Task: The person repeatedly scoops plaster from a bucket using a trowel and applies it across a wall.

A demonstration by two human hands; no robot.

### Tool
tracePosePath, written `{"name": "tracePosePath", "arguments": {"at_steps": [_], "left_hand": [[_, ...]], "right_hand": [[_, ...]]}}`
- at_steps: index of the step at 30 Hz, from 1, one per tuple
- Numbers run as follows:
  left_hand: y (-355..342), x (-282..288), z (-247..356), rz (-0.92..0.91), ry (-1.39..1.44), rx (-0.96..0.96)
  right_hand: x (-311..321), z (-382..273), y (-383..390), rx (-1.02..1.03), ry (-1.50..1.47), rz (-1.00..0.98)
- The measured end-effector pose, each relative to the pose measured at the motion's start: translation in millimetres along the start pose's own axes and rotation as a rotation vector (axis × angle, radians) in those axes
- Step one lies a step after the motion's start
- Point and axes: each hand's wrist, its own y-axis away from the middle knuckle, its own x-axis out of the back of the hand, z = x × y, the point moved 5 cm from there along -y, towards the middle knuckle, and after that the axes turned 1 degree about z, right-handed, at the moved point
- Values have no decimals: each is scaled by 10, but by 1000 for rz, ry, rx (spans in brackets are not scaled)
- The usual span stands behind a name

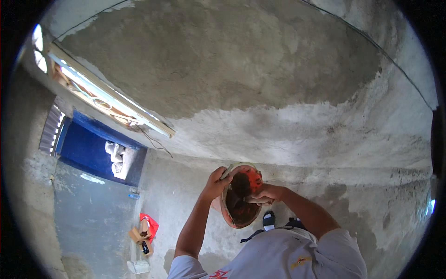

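An orange-red bucket (253,176) is tilted in front of my body, its mouth facing me. Wet grey-brown mortar (241,211) coats its inside and lies in the lower part. My left hand (215,184) is closed on the bucket's left rim, with a small greyish edge (227,171) showing by the thumb. Over the bucket's right side, my right hand (265,194) is closed with its fingers reaching into the mouth. What it grips is hidden against the dark mortar.
Ahead rises a wall with a broad damp plaster patch (232,56) above a pale band. Left are a tube light (111,93), a dangling wire (158,144) and a blue doorway (83,144). A cardboard box (145,246) and a red bag (151,225) lie on the floor.
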Motion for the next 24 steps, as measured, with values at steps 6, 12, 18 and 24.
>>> {"name": "tracePosePath", "arguments": {"at_steps": [6, 12, 18, 24], "left_hand": [[436, 620, -71, 319, 380, 163], [759, 595, -496, 597, 699, -60], [708, 170, -696, 737, 774, -44], [570, -143, -644, 694, 717, 7]], "right_hand": [[380, 90, 814, 174, -589, 58], [636, -193, 1964, 510, -549, 168], [510, -735, 2910, 807, -110, 655], [615, -872, 3267, 883, 50, 976]]}}
